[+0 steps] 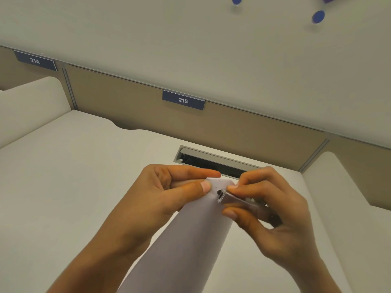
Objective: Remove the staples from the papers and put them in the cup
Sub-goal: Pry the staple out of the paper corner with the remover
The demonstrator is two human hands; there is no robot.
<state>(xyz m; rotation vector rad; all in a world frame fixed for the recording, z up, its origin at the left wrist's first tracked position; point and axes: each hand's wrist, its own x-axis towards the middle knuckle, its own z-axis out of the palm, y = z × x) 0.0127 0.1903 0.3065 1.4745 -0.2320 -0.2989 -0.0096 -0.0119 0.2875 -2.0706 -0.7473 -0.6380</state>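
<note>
Currently prying — left hand (169, 193) pinches papers (190, 240), right hand (270, 210) clamps remover (239, 200) on staple (220, 194) — next lift; no cup visible.

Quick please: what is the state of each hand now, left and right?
Left hand: closed, pinching the top corner of the papers.
Right hand: closed, holding a metal staple remover against that corner.

We are sitting at a pale surface (88, 170) with a metal cable slot (213, 161) set into it. A tan partition (131, 106) is running along the back, carrying blue labels reading 215 (183, 100) and 214 (35, 60). Above, an off-white wall (169, 39) is holding blue round magnets (318, 16).
</note>
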